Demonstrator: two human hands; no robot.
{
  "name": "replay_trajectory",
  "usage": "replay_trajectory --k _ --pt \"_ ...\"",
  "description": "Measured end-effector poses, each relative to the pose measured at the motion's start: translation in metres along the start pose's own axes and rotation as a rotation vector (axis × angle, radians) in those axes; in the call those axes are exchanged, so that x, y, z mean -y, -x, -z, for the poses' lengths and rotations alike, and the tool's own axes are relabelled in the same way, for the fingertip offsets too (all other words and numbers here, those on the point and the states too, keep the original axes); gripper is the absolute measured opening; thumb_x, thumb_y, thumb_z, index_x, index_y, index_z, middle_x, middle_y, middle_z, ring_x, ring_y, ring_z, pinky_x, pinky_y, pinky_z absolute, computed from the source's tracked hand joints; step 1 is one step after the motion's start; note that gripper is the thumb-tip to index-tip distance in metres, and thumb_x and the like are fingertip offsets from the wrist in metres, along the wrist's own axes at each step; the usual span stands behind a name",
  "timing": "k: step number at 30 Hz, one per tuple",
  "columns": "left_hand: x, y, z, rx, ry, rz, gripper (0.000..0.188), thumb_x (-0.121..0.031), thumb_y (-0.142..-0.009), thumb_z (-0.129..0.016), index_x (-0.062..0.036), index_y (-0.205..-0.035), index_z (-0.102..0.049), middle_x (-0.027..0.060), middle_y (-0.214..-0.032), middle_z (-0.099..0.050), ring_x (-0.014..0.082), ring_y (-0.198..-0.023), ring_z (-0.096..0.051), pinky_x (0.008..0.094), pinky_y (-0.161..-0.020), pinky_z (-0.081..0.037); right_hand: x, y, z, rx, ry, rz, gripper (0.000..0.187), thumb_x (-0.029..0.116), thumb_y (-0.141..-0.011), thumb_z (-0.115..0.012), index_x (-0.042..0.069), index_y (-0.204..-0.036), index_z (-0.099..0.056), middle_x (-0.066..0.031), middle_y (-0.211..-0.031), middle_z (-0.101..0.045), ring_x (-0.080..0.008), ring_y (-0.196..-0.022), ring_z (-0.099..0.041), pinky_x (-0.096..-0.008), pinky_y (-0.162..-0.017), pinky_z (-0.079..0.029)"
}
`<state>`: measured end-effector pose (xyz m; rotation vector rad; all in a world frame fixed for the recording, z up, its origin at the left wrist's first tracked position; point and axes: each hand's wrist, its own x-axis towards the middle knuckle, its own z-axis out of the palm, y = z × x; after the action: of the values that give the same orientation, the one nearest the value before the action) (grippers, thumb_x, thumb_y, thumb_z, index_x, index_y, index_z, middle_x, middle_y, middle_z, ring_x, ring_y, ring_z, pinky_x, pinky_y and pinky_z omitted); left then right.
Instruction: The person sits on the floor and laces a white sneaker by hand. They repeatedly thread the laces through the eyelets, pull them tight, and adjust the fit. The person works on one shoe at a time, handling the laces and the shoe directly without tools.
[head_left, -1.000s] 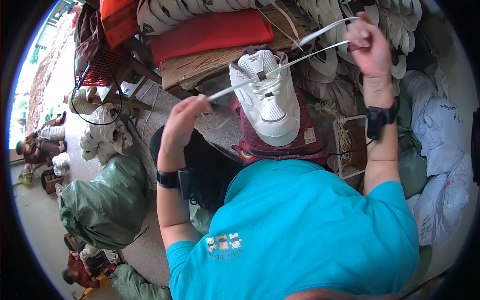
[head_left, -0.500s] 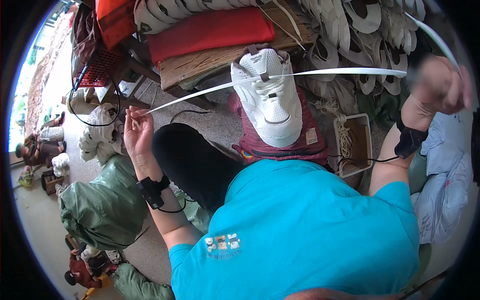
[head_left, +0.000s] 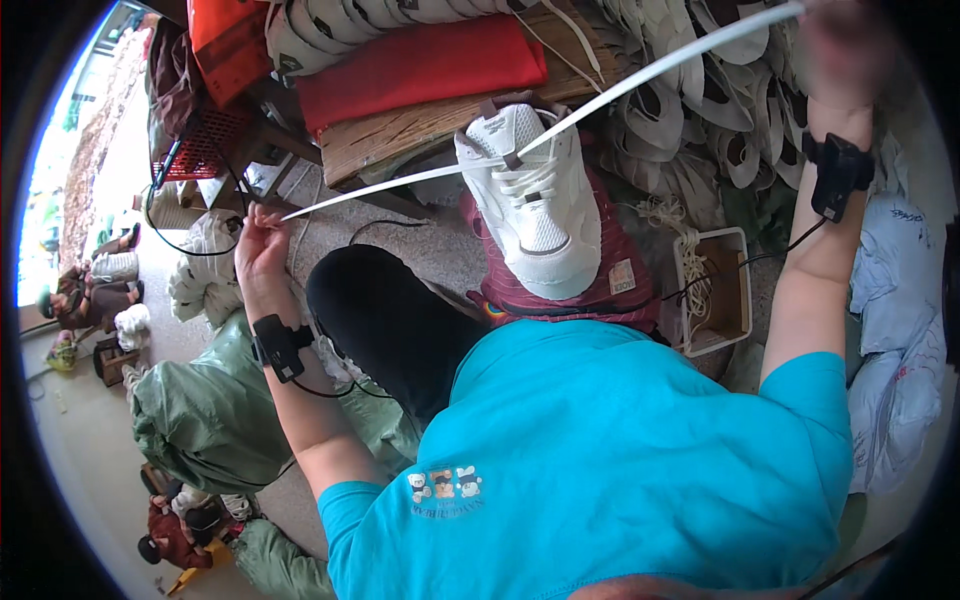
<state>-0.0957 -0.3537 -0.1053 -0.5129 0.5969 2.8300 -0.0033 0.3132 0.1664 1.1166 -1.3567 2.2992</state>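
In the head view, the white sneaker stood toe-down on a maroon cushion over the person's lap, with a flat white shoelace threaded through an upper eyelet and drawn taut to both sides. The left hand pinched the lace's left end between closed fingers, while the right hand was raised at the upper right, blurred, its finger state indeterminable. For even lacing, both ends should be pulled with equal tension, kept flat and untwisted.
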Motion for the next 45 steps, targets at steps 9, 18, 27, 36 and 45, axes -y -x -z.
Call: replay_trajectory --k 9,18,27,36,45 --pt "0.015 0.013 0.024 -0.321 -0.093 -0.223 0.033 -0.03 -0.102 -0.046 -0.0027 -0.116 -0.059 0.0118 -0.095 -0.066 0.0184 -0.072 -0.054 0.0314 -0.069 -0.044 0.031 0.215 0.172 -1.006 0.01 -0.563 0.035 0.0 -0.087 -0.048 -0.001 -0.121 -0.055 0.002 -0.066 -0.041 -0.0069 -0.045 -0.031 -0.0224 -0.042 -0.026" --pt "0.199 0.072 -0.116 0.168 -0.808 -0.276 0.03 -0.006 -0.097 -0.057 -0.0005 -0.126 -0.053 0.0137 -0.107 -0.069 0.0097 -0.077 -0.057 0.0197 -0.068 -0.044 -0.114 0.194 -0.028 -0.555 0.52 -0.918 0.036 0.013 -0.097 -0.052 0.0 -0.129 -0.043 -0.0084 -0.089 -0.067 -0.004 -0.053 -0.049 -0.0176 -0.046 -0.039" --pt "0.279 0.091 -0.136 0.318 -0.736 -0.122 0.013 -0.012 -0.098 -0.058 -0.0005 -0.104 -0.058 0.0062 -0.091 -0.066 0.0125 -0.082 -0.064 0.0268 -0.075 -0.053 -0.146 0.146 -0.069 -0.229 0.518 -0.9 0.005 0.008 -0.097 -0.054 0.004 -0.095 -0.052 -0.0042 -0.075 -0.064 -0.0024 -0.053 -0.051 -0.0163 -0.049 -0.041" --pt "0.28 0.092 -0.139 0.352 -0.879 -0.09 0.016 -0.005 -0.094 -0.061 -0.0011 -0.107 -0.054 0.0052 -0.084 -0.063 0.0102 -0.068 -0.062 0.0224 -0.061 -0.05 -0.145 0.134 -0.082 -0.004 1.082 -0.839 0.013 0.007 -0.087 -0.057 0.003 -0.097 -0.05 -0.0054 -0.063 -0.06 -0.013 -0.055 -0.058 -0.0304 -0.052 -0.043" --pt "0.275 0.082 -0.154 0.392 -1.253 -0.274 0.026 -0.002 -0.086 -0.064 -0.0043 -0.109 -0.052 0.0011 -0.078 -0.058 0.0084 -0.064 -0.055 0.023 -0.057 -0.045 -0.146 0.121 -0.089 0.264 1.427 -0.652 0.025 0.009 -0.088 -0.053 0.005 -0.112 -0.049 -0.0166 -0.075 -0.065 -0.0361 -0.071 -0.066 -0.0474 -0.066 -0.051"
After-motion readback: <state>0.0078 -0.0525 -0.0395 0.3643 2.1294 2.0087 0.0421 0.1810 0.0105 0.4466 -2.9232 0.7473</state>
